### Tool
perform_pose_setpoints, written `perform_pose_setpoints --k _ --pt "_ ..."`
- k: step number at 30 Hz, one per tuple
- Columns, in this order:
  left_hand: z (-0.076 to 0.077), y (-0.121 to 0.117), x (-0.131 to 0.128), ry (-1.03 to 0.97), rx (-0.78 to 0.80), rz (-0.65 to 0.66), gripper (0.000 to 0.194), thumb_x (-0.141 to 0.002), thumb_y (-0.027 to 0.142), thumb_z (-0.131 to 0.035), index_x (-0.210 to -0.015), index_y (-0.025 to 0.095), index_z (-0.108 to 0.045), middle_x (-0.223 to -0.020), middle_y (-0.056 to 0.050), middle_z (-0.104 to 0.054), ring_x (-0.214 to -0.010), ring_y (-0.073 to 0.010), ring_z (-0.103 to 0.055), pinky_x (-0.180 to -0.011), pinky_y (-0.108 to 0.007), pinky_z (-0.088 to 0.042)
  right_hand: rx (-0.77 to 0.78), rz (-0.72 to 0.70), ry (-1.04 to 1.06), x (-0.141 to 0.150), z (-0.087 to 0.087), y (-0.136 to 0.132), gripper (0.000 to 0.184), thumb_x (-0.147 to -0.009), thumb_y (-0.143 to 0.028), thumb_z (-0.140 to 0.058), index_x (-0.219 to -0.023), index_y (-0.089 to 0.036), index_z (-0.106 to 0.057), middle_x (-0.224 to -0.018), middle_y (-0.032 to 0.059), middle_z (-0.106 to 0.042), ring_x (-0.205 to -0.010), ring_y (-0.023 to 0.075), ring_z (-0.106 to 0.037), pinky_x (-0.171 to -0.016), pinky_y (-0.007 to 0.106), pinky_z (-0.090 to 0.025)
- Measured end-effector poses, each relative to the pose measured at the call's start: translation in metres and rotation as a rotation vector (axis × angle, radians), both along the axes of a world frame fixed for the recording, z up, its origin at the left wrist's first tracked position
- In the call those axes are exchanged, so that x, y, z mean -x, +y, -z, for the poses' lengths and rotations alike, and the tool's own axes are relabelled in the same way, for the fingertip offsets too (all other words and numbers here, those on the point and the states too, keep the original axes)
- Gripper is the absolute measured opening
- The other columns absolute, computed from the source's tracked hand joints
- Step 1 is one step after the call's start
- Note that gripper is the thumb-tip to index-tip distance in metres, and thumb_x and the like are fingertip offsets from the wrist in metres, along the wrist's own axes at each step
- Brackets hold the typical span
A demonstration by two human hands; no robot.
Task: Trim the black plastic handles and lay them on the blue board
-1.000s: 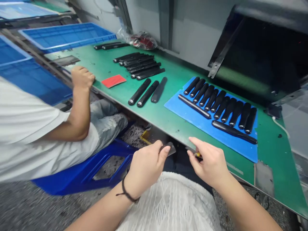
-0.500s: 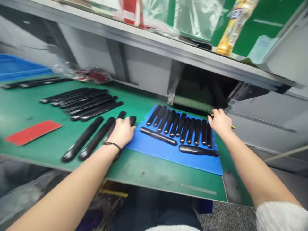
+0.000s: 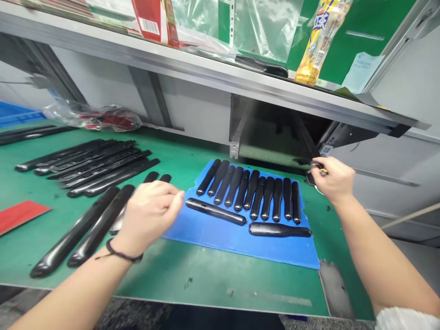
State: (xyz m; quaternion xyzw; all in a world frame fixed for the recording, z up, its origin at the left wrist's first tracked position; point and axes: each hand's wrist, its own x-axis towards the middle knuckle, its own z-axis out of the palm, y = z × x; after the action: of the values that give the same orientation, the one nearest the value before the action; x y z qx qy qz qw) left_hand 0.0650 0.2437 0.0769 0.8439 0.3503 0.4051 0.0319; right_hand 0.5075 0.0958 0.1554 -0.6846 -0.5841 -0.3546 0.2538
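Note:
My left hand (image 3: 147, 211), wearing a dark cord bracelet, is closed with its fingers curled over a row of long black plastic handle-shaped pieces (image 3: 92, 224). Two tips stick out behind it; whether it grips one is hidden. At the right, my right hand (image 3: 335, 178) is closed around a small black-and-yellow tool (image 3: 323, 170) whose exact kind I cannot make out. Between the hands lies a blue mat (image 3: 220, 231). On it, several shorter black handle pieces (image 3: 256, 190) stand in a row, with two more pieces (image 3: 280, 229) lying crosswise in front.
More long black pieces (image 3: 89, 165) lie at the left of the green table (image 3: 192, 286), near a red strip (image 3: 24, 215). A metal plate (image 3: 335, 286) sits at the front right edge. A shelf (image 3: 206, 73) overhangs the back, holding a drink bottle (image 3: 314, 46).
My left hand has risen from the black pieces and its fingers have curled in. My right hand shows the small tool more clearly. The whole view has shifted and come closer to the table.

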Motion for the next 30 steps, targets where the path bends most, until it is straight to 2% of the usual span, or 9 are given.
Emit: perform_pose_setpoints --k 3,6,8,10,14,18,23,28,30 --pt "-0.021 -0.064 -0.025 -0.19 0.201 0.293 0.013 -0.094 0.034 -0.067 -0.094 0.021 -0.07 -0.119 -0.009 -0.073 -0.11 -0.0272 -0.067 -0.1 -0.044 -0.051 -0.106 -0.173 0.276 0.06 -0.032 -0.048 0.01 -0.088 -0.028 -0.07 -0.087 -0.021 -0.076 -0.071 -0.0001 -0.071 -0.061 0.0129 -0.062 -0.061 0.025 -0.048" --pt "-0.028 -0.124 -0.054 -0.303 0.675 0.682 0.053 -0.1 0.051 -0.06 -0.145 0.023 -0.054 -0.133 -0.014 -0.069 -0.12 -0.0287 -0.066 -0.104 -0.045 -0.052 0.17 -0.399 0.59 0.123 -0.043 -0.076 0.014 -0.089 -0.029 -0.07 -0.077 -0.021 -0.073 -0.063 -0.0034 -0.066 -0.054 0.0108 -0.058 -0.052 0.022 -0.044" --pt "-0.024 -0.156 -0.068 -0.434 1.093 0.98 0.057 -0.105 0.061 -0.042 -0.145 0.022 -0.05 -0.108 -0.012 -0.074 -0.087 -0.023 -0.073 -0.077 -0.037 -0.06 0.296 -0.52 0.748 0.158 -0.032 -0.085 0.018 -0.091 -0.031 -0.069 -0.076 -0.02 -0.07 -0.062 -0.0038 -0.063 -0.053 0.0104 -0.057 -0.051 0.022 -0.044" --pt "-0.016 -0.18 -0.074 -0.626 1.422 1.092 0.053 -0.107 0.062 -0.032 -0.131 0.02 -0.053 -0.081 -0.004 -0.069 -0.048 -0.0143 -0.06 -0.046 -0.026 -0.048 0.216 -0.536 0.847 0.186 -0.009 -0.094 0.012 -0.092 -0.033 -0.071 -0.091 -0.021 -0.07 -0.064 -0.0053 -0.059 -0.054 0.0097 -0.054 -0.051 0.021 -0.044" --pt "-0.001 -0.21 -0.059 -0.989 1.478 0.816 0.048 -0.108 0.059 -0.033 -0.1 0.017 -0.056 -0.074 0.0 -0.062 -0.036 -0.0069 -0.047 -0.036 -0.02 -0.035 0.063 -0.622 0.832 0.233 0.048 -0.114 0.034 -0.084 -0.032 -0.083 -0.114 -0.026 -0.069 -0.074 -0.0057 -0.054 -0.06 0.0105 -0.053 -0.053 0.022 -0.045" --pt "0.005 -0.23 -0.027 -1.047 1.382 0.704 0.041 -0.107 0.054 -0.043 -0.103 0.016 -0.058 -0.07 0.002 -0.059 -0.036 -0.0072 -0.048 -0.036 -0.02 -0.035 0.231 -0.825 0.93 0.278 0.086 -0.119 0.003 -0.092 -0.025 -0.074 -0.089 -0.023 -0.075 -0.074 -0.0018 -0.061 -0.061 0.0111 -0.06 -0.057 0.024 -0.048" --pt "0.006 -0.245 0.022 -1.204 1.466 0.538 0.041 -0.106 0.055 -0.041 -0.1 0.017 -0.056 -0.08 -0.001 -0.063 -0.035 -0.0072 -0.049 -0.036 -0.021 -0.035 -0.25 -0.684 1.215 0.319 0.098 -0.115 0.005 -0.095 -0.027 -0.071 -0.092 -0.024 -0.073 -0.075 -0.0002 -0.065 -0.061 0.0136 -0.059 -0.059 0.028 -0.048" --pt "0.007 -0.245 0.069 -1.469 1.281 0.285 0.035 -0.103 0.051 -0.046 -0.118 0.021 -0.056 -0.084 0.0 -0.056 -0.049 -0.01 -0.052 -0.041 -0.02 -0.043 0.07 -0.887 0.735 0.348 0.12 -0.107 0.016 -0.092 -0.025 -0.074 -0.108 -0.024 -0.077 -0.07 0.0001 -0.066 -0.059 0.0145 -0.059 -0.061 0.029 -0.048" --pt "0.01 -0.245 0.079 -1.503 1.189 0.208 0.032 -0.104 0.05 -0.046 -0.113 0.022 -0.056 -0.084 -0.001 -0.054 -0.06 -0.0128 -0.054 -0.043 -0.02 -0.044 0.127 -0.859 0.77 0.361 0.126 -0.106 0.024 -0.094 -0.027 -0.072 -0.117 -0.021 -0.075 -0.069 -0.0013 -0.065 -0.056 0.0126 -0.055 -0.058 0.027 -0.046"
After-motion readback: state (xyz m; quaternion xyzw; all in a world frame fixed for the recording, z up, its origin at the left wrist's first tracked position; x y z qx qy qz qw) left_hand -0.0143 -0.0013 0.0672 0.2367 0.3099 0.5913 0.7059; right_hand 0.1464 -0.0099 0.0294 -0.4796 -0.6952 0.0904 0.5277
